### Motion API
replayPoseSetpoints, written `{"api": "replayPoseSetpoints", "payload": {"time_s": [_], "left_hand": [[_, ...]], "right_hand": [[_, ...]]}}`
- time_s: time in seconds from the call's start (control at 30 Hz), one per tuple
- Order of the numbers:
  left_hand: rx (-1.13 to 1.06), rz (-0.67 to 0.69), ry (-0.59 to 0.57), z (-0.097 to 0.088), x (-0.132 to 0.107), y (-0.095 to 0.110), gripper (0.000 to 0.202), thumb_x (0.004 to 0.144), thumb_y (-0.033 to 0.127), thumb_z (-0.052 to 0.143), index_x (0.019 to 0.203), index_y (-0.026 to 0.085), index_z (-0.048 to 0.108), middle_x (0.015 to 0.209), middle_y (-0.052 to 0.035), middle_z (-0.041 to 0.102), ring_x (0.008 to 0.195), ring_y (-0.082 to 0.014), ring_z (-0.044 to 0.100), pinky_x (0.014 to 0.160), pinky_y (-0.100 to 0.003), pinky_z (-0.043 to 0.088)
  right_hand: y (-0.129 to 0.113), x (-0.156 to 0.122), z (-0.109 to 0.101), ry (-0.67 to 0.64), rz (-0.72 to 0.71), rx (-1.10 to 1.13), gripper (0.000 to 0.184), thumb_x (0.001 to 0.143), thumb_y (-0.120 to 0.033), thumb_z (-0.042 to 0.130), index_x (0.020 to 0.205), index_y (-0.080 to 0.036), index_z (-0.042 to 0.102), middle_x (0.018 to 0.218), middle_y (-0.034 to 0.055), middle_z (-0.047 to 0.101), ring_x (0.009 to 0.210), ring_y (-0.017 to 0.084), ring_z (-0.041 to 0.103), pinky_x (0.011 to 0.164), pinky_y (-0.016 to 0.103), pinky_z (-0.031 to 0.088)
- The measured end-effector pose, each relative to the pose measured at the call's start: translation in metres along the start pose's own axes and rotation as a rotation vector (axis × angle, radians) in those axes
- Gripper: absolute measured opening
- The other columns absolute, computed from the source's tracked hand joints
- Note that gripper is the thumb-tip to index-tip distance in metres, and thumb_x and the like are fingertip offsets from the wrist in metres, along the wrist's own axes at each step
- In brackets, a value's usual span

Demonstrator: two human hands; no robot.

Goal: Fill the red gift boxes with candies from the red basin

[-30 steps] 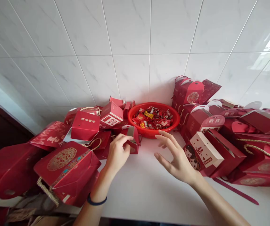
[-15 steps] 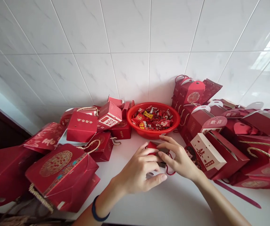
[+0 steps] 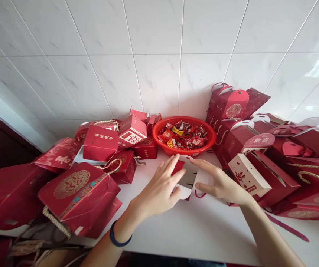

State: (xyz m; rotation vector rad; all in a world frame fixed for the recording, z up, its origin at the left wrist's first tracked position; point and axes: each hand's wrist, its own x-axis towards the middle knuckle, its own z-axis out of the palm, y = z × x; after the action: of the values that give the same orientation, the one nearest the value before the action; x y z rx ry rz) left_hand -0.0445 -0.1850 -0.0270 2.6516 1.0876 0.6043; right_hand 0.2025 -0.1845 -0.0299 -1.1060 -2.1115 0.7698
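Observation:
Between my hands, on the white tabletop, stands a small red gift box (image 3: pixel 189 176) with its top flaps spread, showing a pale inside. My left hand (image 3: pixel 162 189) lies along its left side, fingers over the red wall and the near flap. On the opposite side, my right hand (image 3: pixel 222 183) has a white flap between thumb and fingers. A dark red cord handle (image 3: pixel 200 194) loops out below the right flap. Just behind the box is a round red plastic basin (image 3: pixel 157 138) of wrapped candies (image 3: pixel 183 134). The box's bottom is hidden from me.
Red gift boxes (image 3: pixel 99 142) with rope handles are heaped on the left, one large box (image 3: pixel 78 196) nearest. More boxes (image 3: pixel 276 178) crowd the right side. A dark red strip (image 3: pixel 287 228) lies at front right. A tiled wall (image 3: pixel 156 81) closes off the back.
The box's flaps have been spread apart, so its pale inside now shows. My right hand has moved slightly right with a flap. The view has shifted a little.

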Motion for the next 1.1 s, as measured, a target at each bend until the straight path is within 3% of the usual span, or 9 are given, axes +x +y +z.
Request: {"api": "replayPoseSetpoints", "payload": {"time_s": [0.13, 0.27, 0.4, 0.5, 0.7, 0.8, 0.87, 0.97, 1.1], "left_hand": [[-0.138, -0.124, 0.091, 0.001, 0.0, -0.014, 0.069, 0.089, 0.014, 0.055, 0.156, 0.019, 0.04, 0.165, -0.0158, 0.034, 0.149, -0.0323, 0.039, 0.117, -0.048, 0.043], [-0.35, -0.19, 0.189, 0.005, 0.0, -0.032, 0.069, 0.084, 0.021, 0.067, 0.15, 0.021, 0.047, 0.15, -0.0126, 0.057, 0.137, -0.0307, 0.055, 0.11, -0.043, 0.051], [-0.597, -0.245, 0.036, 0.006, -0.003, -0.042, 0.061, 0.089, 0.032, 0.07, 0.147, 0.024, 0.052, 0.146, -0.01, 0.061, 0.128, -0.0299, 0.063, 0.096, -0.036, 0.06], [-0.746, -0.231, -0.041, 0.005, -0.007, -0.043, 0.059, 0.094, 0.033, 0.065, 0.15, 0.028, 0.048, 0.151, -0.0063, 0.057, 0.129, -0.0261, 0.063, 0.1, -0.034, 0.057], [-0.781, -0.286, -0.044, 0.009, -0.013, -0.047, 0.066, 0.091, 0.041, 0.068, 0.152, 0.026, 0.047, 0.152, -0.0088, 0.054, 0.139, -0.0301, 0.052, 0.114, -0.04, 0.045], [-0.721, -0.332, -0.008, 0.017, -0.015, -0.051, 0.075, 0.089, 0.048, 0.069, 0.155, 0.024, 0.043, 0.161, -0.0113, 0.042, 0.147, -0.0332, 0.041, 0.121, -0.044, 0.037], [-0.68, -0.35, 0.034, 0.022, -0.015, -0.051, 0.078, 0.088, 0.053, 0.069, 0.155, 0.022, 0.042, 0.164, -0.0125, 0.036, 0.151, -0.0341, 0.035, 0.123, -0.046, 0.032], [-0.677, -0.334, 0.089, 0.023, -0.016, -0.048, 0.07, 0.092, 0.055, 0.064, 0.153, 0.025, 0.045, 0.164, -0.011, 0.035, 0.152, -0.0328, 0.033, 0.124, -0.046, 0.031], [-0.702, -0.32, 0.162, 0.02, -0.016, -0.044, 0.059, 0.096, 0.054, 0.057, 0.149, 0.028, 0.05, 0.164, -0.0093, 0.037, 0.153, -0.0313, 0.03, 0.124, -0.046, 0.03]], "right_hand": [[-0.001, 0.001, -0.003, -0.035, 0.092, 0.08, 0.083, 0.081, -0.034, 0.078, 0.155, -0.03, 0.042, 0.153, 0.0091, 0.051, 0.134, 0.03, 0.055, 0.114, 0.051, 0.044], [0.003, 0.005, -0.001, -0.093, 0.19, 0.335, 0.097, 0.077, -0.036, 0.083, 0.16, -0.026, 0.033, 0.14, 0.0116, 0.062, 0.117, 0.028, 0.065, 0.103, 0.047, 0.053], [0.006, 0.005, 0.004, -0.177, 0.291, 0.498, 0.111, 0.077, -0.037, 0.083, 0.165, -0.028, 0.015, 0.142, 0.012, 0.06, 0.12, 0.028, 0.064, 0.096, 0.041, 0.057], [0.005, 0.003, 0.006, -0.213, 0.38, 0.469, 0.112, 0.077, -0.041, 0.082, 0.165, -0.028, 0.014, 0.148, 0.013, 0.055, 0.123, 0.03, 0.063, 0.088, 0.038, 0.06], [-0.018, 0.01, -0.019, -0.352, 0.482, 0.065, 0.103, 0.078, -0.054, 0.079, 0.163, -0.027, 0.027, 0.133, 0.0108, 0.066, 0.113, 0.031, 0.067, 0.094, 0.04, 0.056], [-0.05, 0.032, -0.054, -0.294, 0.385, -0.224, 0.073, 0.084, -0.061, 0.069, 0.149, -0.03, 0.053, 0.129, 0.0091, 0.068, 0.103, 0.03, 0.07, 0.09, 0.039, 0.055], [-0.071, 0.058, -0.078, -0.219, 0.302, -0.391, 0.067, 0.085, -0.063, 0.066, 0.141, -0.026, 0.062, 0.127, 0.0102, 0.069, 0.108, 0.031, 0.068, 0.093, 0.038, 0.054], [-0.088, 0.112, -0.104, -0.227, 0.298, -0.667, 0.058, 0.087, -0.059, 0.068, 0.131, -0.022, 0.069, 0.119, 0.0098, 0.072, 0.108, 0.031, 0.069, 0.095, 0.04, 0.053], [-0.068, 0.188, -0.103, -0.223, 0.329, -0.912, 0.049, 0.084, -0.04, 0.078, 0.127, -0.018, 0.07, 0.124, 0.0117, 0.071, 0.118, 0.033, 0.065, 0.097, 0.038, 0.052]]}}
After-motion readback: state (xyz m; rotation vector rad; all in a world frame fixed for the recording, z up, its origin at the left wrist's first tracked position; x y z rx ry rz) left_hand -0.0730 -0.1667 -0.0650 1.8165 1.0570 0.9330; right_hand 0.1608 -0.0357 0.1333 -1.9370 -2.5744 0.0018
